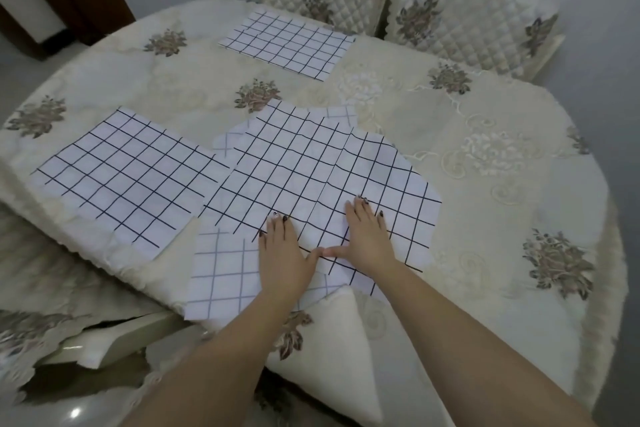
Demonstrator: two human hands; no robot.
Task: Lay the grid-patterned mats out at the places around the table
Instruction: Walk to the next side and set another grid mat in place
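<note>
The left mat (pixel 128 177) lies flat on the counter (pixel 502 156); a pile of mats (pixel 311 163) sits in the middle by the near edge; the left hand (pixel 282 250) and right hand (pixel 369 236) press flat on it, fingers (pixel 362 210) straight and close together, thumbs nearly touching; the far mat (pixel 287 43) lies by two chairs (pixel 474 28).

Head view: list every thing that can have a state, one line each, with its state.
far mat: laid flat, alone, by the chairs.
left mat: laid flat at the table's left edge.
pile of mats: overlapping, askew, not yet laid out.
left hand: open, flat on the pile.
right hand: open, flat on the pile.
tablecloth: spread out, near corner folded back.
</note>
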